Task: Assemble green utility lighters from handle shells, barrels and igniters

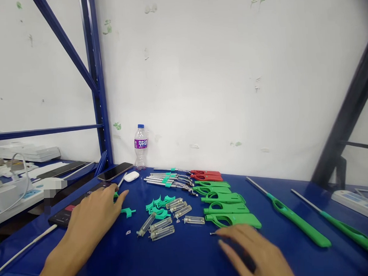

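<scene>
Far left: white power strip [35,194] on a neighbouring surface; white cable [27,245] runs along the blue table [188,262] to a lit phone [61,218]. Left hand [94,205] is palm down over this phone, fingers bent; a bit of green shows beside the thumb. Cannot tell whether it is gripped. One teal trigger [128,213] lies just right of the hand.

Behind: dark phone [115,171], white case [131,176], upright bottle [141,155] near the wall.

Centre: loose pile of teal triggers [163,213]. Seven clear tanks [161,233] lie around its front and right side. Metal rods [158,182] with wires lie in a group behind the pile.

Right of these: column of shells, two red [206,178] at the back, four green [235,219] in front. Right hand [256,250] is low, before the nearest green shell, thumb and index finger apart. Small metal bit [212,233] is at the index fingertip; cannot tell whether touched.

Far right: two long lighters [304,225], green handles towards the viewer, rods pointing away; second power strip [353,204] beyond.
</scene>
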`<action>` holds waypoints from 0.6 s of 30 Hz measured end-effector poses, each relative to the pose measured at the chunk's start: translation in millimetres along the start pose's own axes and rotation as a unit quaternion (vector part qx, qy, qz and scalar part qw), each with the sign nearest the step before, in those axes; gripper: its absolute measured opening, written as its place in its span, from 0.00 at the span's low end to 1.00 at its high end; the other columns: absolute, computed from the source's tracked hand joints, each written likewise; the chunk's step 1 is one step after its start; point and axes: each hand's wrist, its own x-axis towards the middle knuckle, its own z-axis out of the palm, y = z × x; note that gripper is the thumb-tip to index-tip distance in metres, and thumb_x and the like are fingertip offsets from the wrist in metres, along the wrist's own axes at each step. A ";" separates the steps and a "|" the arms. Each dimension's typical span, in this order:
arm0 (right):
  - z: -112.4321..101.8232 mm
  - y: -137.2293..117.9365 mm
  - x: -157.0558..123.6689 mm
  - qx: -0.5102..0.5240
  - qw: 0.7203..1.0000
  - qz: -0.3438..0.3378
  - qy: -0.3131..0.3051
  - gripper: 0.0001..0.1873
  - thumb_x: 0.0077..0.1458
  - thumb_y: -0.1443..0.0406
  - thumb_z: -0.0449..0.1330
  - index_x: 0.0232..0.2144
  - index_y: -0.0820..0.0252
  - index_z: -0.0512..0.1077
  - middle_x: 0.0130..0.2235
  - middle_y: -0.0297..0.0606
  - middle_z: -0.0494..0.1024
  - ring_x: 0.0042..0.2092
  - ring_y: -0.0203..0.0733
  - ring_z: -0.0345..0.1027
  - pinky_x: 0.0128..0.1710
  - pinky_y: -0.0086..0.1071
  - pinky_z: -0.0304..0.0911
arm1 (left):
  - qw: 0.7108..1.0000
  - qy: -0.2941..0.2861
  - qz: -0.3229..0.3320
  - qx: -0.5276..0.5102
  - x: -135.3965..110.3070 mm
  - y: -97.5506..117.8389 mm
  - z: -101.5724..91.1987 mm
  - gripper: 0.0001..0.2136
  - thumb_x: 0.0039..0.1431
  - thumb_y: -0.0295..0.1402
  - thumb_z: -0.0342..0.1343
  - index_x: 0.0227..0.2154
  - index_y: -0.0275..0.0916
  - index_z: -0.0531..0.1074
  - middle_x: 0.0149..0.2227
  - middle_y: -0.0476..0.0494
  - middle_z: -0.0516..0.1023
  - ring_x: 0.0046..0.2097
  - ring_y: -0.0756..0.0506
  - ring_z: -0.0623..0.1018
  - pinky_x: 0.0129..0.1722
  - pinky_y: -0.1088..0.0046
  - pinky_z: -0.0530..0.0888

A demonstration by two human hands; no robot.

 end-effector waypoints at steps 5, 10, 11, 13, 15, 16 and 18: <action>-37.2 77.0 -12.6 -0.135 0.988 0.065 0.024 0.20 0.71 0.48 0.57 0.51 0.45 0.85 0.56 0.40 0.85 0.58 0.60 0.81 0.58 0.55 0.78 | 0.998 0.000 0.025 -0.056 -1.2 4.8 0.3 0.22 0.75 0.46 0.40 0.51 0.41 0.76 0.46 0.32 0.87 0.50 0.23 0.84 0.42 0.54 0.71; -35.7 104.3 -33.1 -0.101 0.985 0.140 -0.013 0.27 0.70 0.44 0.57 0.62 0.47 0.78 0.61 0.40 0.83 0.62 0.59 0.78 0.65 0.56 0.72 | 0.993 -0.011 0.053 -0.103 -3.0 11.3 1.9 0.22 0.72 0.47 0.40 0.48 0.43 0.77 0.42 0.36 0.87 0.45 0.28 0.85 0.41 0.57 0.69; -33.8 104.6 -35.2 -0.092 0.984 0.149 -0.013 0.27 0.70 0.44 0.57 0.62 0.47 0.77 0.63 0.40 0.82 0.63 0.58 0.77 0.66 0.55 0.71 | 0.992 -0.014 0.061 -0.111 -4.7 13.9 1.5 0.22 0.71 0.47 0.40 0.47 0.44 0.77 0.41 0.37 0.86 0.44 0.29 0.84 0.40 0.58 0.68; -31.4 104.0 -37.0 -0.070 0.984 0.161 -0.012 0.27 0.71 0.45 0.57 0.63 0.47 0.75 0.65 0.40 0.80 0.65 0.58 0.76 0.68 0.53 0.70 | 0.988 -0.022 0.084 -0.130 -9.4 20.4 0.5 0.22 0.71 0.48 0.40 0.45 0.45 0.78 0.39 0.39 0.86 0.43 0.31 0.84 0.39 0.60 0.68; -31.5 103.4 -36.5 -0.046 0.986 0.162 -0.016 0.25 0.71 0.46 0.56 0.62 0.48 0.75 0.64 0.41 0.80 0.65 0.56 0.76 0.67 0.51 0.70 | 0.982 -0.031 0.112 -0.152 -14.9 28.1 0.0 0.21 0.70 0.48 0.41 0.43 0.47 0.78 0.37 0.42 0.86 0.42 0.34 0.84 0.38 0.62 0.67; -32.4 103.2 -35.6 -0.036 0.986 0.161 -0.021 0.24 0.71 0.46 0.57 0.61 0.48 0.75 0.63 0.41 0.81 0.64 0.56 0.77 0.66 0.49 0.71 | 0.978 -0.033 0.125 -0.162 -17.5 31.8 0.0 0.21 0.70 0.49 0.41 0.43 0.47 0.78 0.37 0.43 0.85 0.41 0.36 0.84 0.38 0.63 0.67; -34.9 102.4 -33.3 -0.024 0.987 0.158 -0.028 0.22 0.69 0.46 0.59 0.56 0.48 0.77 0.60 0.42 0.83 0.61 0.56 0.79 0.63 0.45 0.73 | 0.972 -0.038 0.148 -0.178 -21.8 37.9 0.1 0.21 0.71 0.49 0.41 0.42 0.48 0.78 0.35 0.45 0.85 0.40 0.38 0.83 0.38 0.64 0.67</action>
